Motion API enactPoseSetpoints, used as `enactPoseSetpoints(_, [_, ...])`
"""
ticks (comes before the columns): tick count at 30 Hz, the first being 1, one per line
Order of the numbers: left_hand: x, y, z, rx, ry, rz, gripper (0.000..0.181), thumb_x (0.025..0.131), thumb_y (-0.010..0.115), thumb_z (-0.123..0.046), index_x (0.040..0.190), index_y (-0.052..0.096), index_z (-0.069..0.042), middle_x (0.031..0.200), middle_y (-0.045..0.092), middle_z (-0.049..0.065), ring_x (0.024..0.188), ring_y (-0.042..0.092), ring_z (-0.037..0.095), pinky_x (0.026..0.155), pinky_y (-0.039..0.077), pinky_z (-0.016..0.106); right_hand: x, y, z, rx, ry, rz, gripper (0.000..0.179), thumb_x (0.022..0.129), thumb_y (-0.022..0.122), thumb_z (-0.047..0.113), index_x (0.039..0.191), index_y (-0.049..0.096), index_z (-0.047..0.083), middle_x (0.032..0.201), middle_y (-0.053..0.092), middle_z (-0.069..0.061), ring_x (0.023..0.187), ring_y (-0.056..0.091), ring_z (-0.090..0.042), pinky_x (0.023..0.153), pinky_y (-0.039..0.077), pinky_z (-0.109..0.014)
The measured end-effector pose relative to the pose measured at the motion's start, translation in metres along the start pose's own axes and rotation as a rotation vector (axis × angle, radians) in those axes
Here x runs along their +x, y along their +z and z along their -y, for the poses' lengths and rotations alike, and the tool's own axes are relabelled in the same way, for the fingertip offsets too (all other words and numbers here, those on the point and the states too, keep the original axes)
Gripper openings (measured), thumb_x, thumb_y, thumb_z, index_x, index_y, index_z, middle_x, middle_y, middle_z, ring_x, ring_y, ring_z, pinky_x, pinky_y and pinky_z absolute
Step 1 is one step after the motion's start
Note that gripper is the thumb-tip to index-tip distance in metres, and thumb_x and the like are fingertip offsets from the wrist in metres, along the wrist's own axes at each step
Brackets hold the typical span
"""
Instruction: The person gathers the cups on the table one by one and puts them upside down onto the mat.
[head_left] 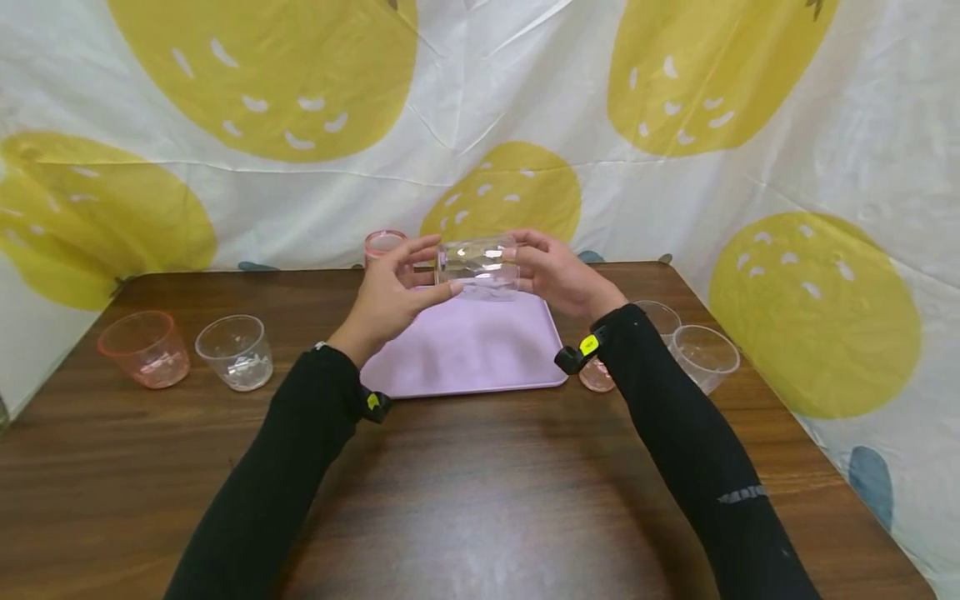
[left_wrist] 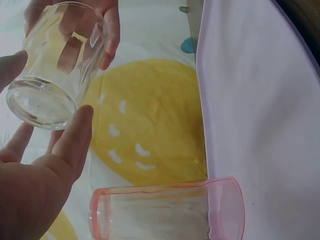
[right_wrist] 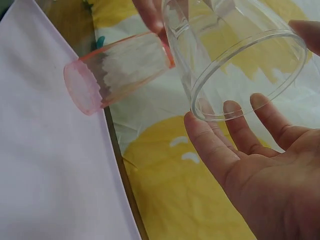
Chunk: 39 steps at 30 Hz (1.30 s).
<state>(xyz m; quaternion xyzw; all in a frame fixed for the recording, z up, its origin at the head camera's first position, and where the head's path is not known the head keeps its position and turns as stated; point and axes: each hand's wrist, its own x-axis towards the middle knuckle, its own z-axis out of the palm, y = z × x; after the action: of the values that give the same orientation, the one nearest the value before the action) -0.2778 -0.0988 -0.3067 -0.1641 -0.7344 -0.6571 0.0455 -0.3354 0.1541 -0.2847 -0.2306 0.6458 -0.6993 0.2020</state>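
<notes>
Both hands hold a clear cup (head_left: 480,265) on its side above the pale purple tray (head_left: 465,358). At the thick base end, the left hand (head_left: 386,292) grips with thumb and fingers; the cup's base (left_wrist: 42,102) faces the left wrist camera. On the other side, the right hand (head_left: 558,275) holds the wide rim end, its fingertips (right_wrist: 200,127) along the rim. A pink cup (right_wrist: 120,72) stands at the tray's back left, partly hidden by the left hand in the head view.
On the left of the wooden table (head_left: 465,500) stand a pink cup (head_left: 146,350) and a clear cup (head_left: 236,354). Two clear cups (head_left: 705,358) and a pink cup (head_left: 597,377) stand at right, partly behind the right sleeve. A patterned curtain (head_left: 487,100) hangs behind.
</notes>
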Motion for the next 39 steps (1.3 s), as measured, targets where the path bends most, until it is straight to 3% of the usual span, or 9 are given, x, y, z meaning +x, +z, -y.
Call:
enactPoseSetpoints(9, [-0.001,-0.004,0.001,-0.021,0.007,-0.007,0.067,0.082,0.083,-0.008,0.142,0.055,-0.010,0.138,0.056,0.018,0.113,0.068,0.032,0.084,0.060,0.027,0.002,0.002,-0.004,0.020,0.013,0.012,0.034,0.098,0.049,0.013,0.131,0.048,0.008,0.122,0.057,-0.006,0.102,0.064,-0.016,0.088,0.056,-0.026])
enactPoseSetpoints(15, [-0.001,-0.005,0.002,-0.026,-0.001,0.004,0.068,0.081,0.083,-0.006,0.143,0.055,-0.010,0.139,0.055,0.018,0.111,0.068,0.030,0.084,0.060,0.027,0.003,0.002,-0.006,0.023,0.017,0.029,0.031,0.097,0.050,0.014,0.128,0.050,0.008,0.121,0.057,-0.007,0.101,0.065,-0.017,0.088,0.057,-0.027])
enactPoseSetpoints(24, [-0.003,-0.007,0.002,0.049,-0.009,0.006,0.068,0.081,0.085,-0.012,0.143,0.057,-0.016,0.141,0.056,0.015,0.113,0.068,0.030,0.082,0.059,0.025,0.003,0.003,-0.009,0.036,0.020,0.028,0.029,0.098,0.050,0.014,0.127,0.052,0.009,0.121,0.058,-0.007,0.100,0.067,-0.016,0.088,0.057,-0.027])
enactPoseSetpoints(30, [-0.002,-0.007,0.000,0.087,-0.001,-0.025,0.067,0.080,0.086,-0.017,0.141,0.059,-0.015,0.138,0.058,0.016,0.113,0.068,0.031,0.085,0.059,0.027,0.004,0.002,-0.011,0.046,0.009,0.009,0.041,0.103,0.046,0.022,0.141,0.043,0.007,0.133,0.053,-0.010,0.109,0.065,-0.018,0.092,0.055,-0.028])
enactPoseSetpoints(34, [-0.003,-0.007,-0.002,0.130,-0.010,-0.059,0.065,0.080,0.087,-0.023,0.140,0.061,-0.018,0.138,0.059,0.012,0.115,0.066,0.030,0.091,0.057,0.035,0.007,0.001,-0.013,0.053,0.001,-0.150,0.054,0.107,0.042,0.034,0.150,0.034,0.003,0.144,0.044,-0.013,0.113,0.061,-0.021,0.105,0.050,-0.033])
enactPoseSetpoints(39, [-0.003,-0.009,-0.002,0.180,-0.005,-0.074,0.066,0.081,0.086,-0.026,0.141,0.060,-0.018,0.139,0.058,0.013,0.119,0.063,0.032,0.098,0.054,0.046,0.012,0.001,-0.021,-0.026,0.013,-0.507,0.043,0.107,0.045,0.031,0.136,0.046,-0.001,0.132,0.052,-0.017,0.106,0.061,-0.024,0.108,0.048,-0.040])
